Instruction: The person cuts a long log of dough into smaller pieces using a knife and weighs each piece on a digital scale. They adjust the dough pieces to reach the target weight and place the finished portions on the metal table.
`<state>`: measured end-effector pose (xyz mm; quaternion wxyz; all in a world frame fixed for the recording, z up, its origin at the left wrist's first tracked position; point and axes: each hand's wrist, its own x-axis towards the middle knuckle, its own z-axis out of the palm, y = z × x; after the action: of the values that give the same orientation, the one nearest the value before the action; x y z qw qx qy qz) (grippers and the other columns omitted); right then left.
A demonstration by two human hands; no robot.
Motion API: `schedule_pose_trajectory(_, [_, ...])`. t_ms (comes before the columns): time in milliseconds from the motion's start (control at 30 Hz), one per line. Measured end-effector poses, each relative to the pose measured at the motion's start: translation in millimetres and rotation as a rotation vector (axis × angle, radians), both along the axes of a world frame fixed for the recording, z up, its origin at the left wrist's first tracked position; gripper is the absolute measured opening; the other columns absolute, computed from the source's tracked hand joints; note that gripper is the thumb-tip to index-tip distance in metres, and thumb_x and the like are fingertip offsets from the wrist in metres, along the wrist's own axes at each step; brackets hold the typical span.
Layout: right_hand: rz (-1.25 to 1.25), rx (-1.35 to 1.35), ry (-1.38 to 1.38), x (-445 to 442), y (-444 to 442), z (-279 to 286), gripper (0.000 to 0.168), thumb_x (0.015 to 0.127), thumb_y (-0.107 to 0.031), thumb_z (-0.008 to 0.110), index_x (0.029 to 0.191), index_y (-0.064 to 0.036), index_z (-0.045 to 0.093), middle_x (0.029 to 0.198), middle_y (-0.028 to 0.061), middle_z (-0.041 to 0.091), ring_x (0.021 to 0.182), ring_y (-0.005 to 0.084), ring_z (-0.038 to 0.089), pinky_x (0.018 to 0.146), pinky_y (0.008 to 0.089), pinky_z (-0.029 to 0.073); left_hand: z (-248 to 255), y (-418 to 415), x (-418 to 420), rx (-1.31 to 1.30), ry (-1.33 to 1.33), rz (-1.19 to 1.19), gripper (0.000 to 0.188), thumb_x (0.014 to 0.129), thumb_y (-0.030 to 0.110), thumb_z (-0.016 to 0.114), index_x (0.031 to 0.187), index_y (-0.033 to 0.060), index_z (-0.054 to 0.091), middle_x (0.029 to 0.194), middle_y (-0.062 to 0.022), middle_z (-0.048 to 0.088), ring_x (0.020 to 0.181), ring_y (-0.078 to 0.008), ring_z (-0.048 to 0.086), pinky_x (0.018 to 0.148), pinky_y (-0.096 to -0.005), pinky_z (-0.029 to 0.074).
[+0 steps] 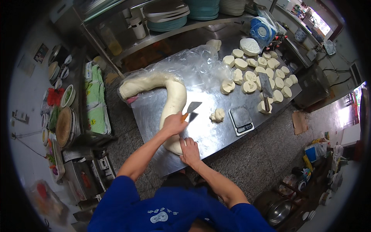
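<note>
A thick rope of pale dough (pixel 175 97) curves over the steel table (pixel 203 136), its far left end under clear plastic film (pixel 191 62). My left hand (pixel 174 124) is shut on the orange handle of a scraper (pixel 193 107), above the near part of the rope. The scraper's flat metal blade points away to the right, with its reflection in the tabletop. My right hand (pixel 189 150) rests on the rope's near end, fingers over the dough. A small torn dough lump (pixel 217 115) lies right of the scraper, beside a digital scale (pixel 241 119).
Several cut dough pieces (pixel 249 76) cover the right part of the table, with a cleaver (pixel 265 87) lying on them. Behind stand a heaped bowl of flour (pixel 249 47) and a blue dial scale (pixel 262 31). A shelf with stacked plates (pixel 166 17) overhangs the far edge.
</note>
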<state>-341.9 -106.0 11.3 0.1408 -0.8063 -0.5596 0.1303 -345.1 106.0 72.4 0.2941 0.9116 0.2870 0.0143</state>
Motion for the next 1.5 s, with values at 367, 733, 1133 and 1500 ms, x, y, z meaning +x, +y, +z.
schedule_pose_trajectory(367, [0.058, -0.121, -0.004, 8, 11, 6, 0.102, 0.072, -0.027, 0.095, 0.159, -0.005, 0.046, 0.149, 0.0215, 0.054, 0.146, 0.0387, 0.049, 0.119, 0.0533, 0.04, -69, 71, 158, 0.165, -0.25, 0.07, 0.04, 0.102, 0.037, 0.065, 0.115, -0.0011, 0.069, 0.108, -0.0268, 0.075, 0.103, -0.0433, 0.074, 0.09, -0.0539, 0.06])
schedule_pose_trajectory(733, [0.197, -0.322, 0.294, 62, 49, -10, 0.08, 0.068, -0.034, 0.09, 0.135, 0.0, 0.061, 0.113, 0.0244, 0.075, 0.107, 0.0427, 0.072, 0.096, 0.0486, 0.057, -88, 62, -104, -0.564, -0.341, 0.737, 0.038, 0.105, 0.036, 0.07, 0.12, 0.0007, 0.074, 0.107, -0.0145, 0.076, 0.102, -0.0279, 0.074, 0.092, -0.0428, 0.059])
schedule_pose_trajectory(1133, [-1.041, 0.22, 1.944, 17, -287, 212, 0.069, 0.093, -0.027, 0.068, 0.15, 0.007, 0.051, 0.123, 0.0221, 0.073, 0.101, 0.0322, 0.078, 0.089, 0.0456, 0.067, -120, 5, 12, -1.978, -0.948, 0.725, 0.097, 0.101, 0.078, 0.057, 0.161, 0.0022, 0.047, 0.15, -0.027, 0.06, 0.138, -0.0444, 0.059, 0.119, -0.0624, 0.047])
schedule_pose_trajectory(1500, [-0.271, -0.613, 0.652, 50, -305, 208, 0.082, 0.075, -0.044, 0.087, 0.142, -0.002, 0.065, 0.106, 0.0207, 0.081, 0.104, 0.0379, 0.08, 0.098, 0.0459, 0.06, -167, -33, -111, -1.813, -0.783, 0.751, 0.068, 0.103, 0.055, 0.071, 0.146, 0.0029, 0.064, 0.132, -0.0186, 0.074, 0.115, -0.034, 0.072, 0.107, -0.0495, 0.057])
